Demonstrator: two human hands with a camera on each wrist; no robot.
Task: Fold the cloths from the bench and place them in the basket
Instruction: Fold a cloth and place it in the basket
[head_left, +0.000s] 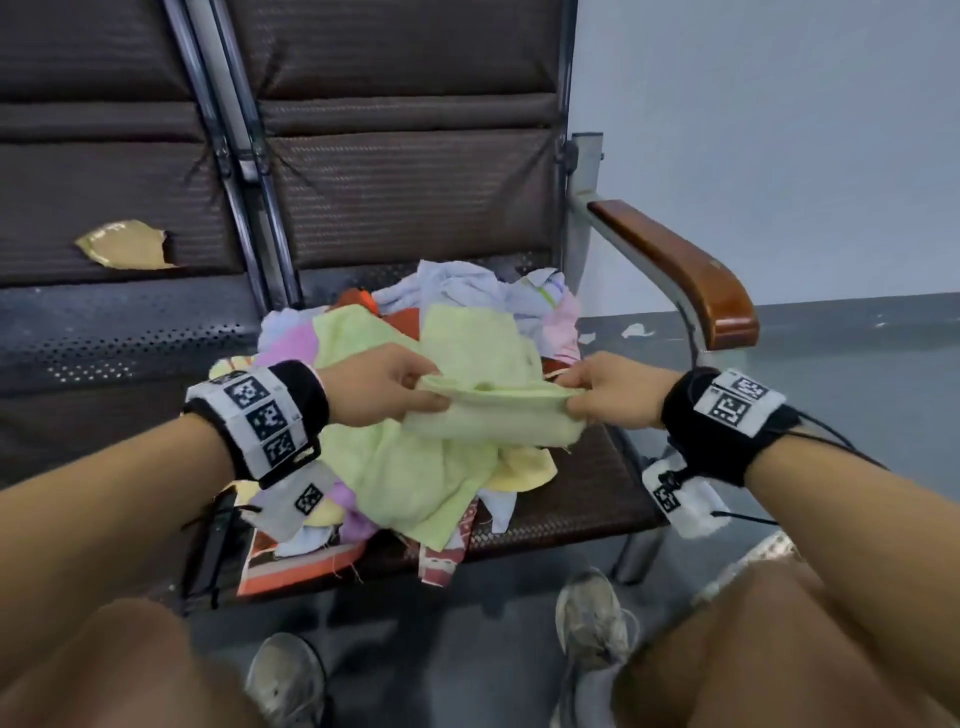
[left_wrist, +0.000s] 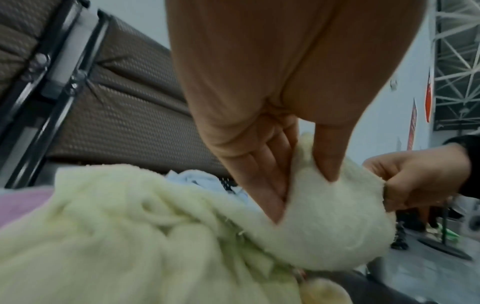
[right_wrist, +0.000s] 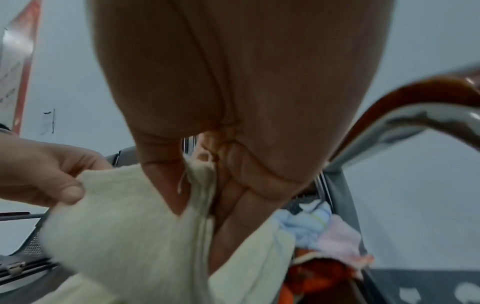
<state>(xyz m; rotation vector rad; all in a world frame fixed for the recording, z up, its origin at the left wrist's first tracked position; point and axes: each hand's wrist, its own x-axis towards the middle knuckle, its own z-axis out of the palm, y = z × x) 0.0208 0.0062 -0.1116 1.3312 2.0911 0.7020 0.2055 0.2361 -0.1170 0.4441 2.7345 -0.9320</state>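
I have the pale green cloth (head_left: 488, 400) stretched between both hands above the bench (head_left: 587, 493). My left hand (head_left: 382, 387) pinches one end of it, thumb on top and fingers underneath; my right hand (head_left: 613, 389) pinches the opposite end the same way, a loose thread showing at that corner in the right wrist view. The cloth is doubled over along its near edge and sags a little between the two grips.

Below it lies the heap of cloths (head_left: 415, 467), spread over the dark perforated metal seat: more green, yellow, pink, light blue, and an orange-red patterned piece hanging over the front edge. The heap fills most of this seat.

The bench has brown padded backrests (head_left: 405, 197) divided by metal bars; the backrest to the left has a tear (head_left: 124, 247) exposing yellowish foam. A brown wooden armrest (head_left: 685, 270) on a grey metal frame closes off the seat's right side. Behind it stands a plain pale wall (head_left: 779, 130), and the floor (head_left: 857, 353) is grey, with a few scraps of paper. My knees and grey shoes (head_left: 592, 618) show at the bottom of the head view.
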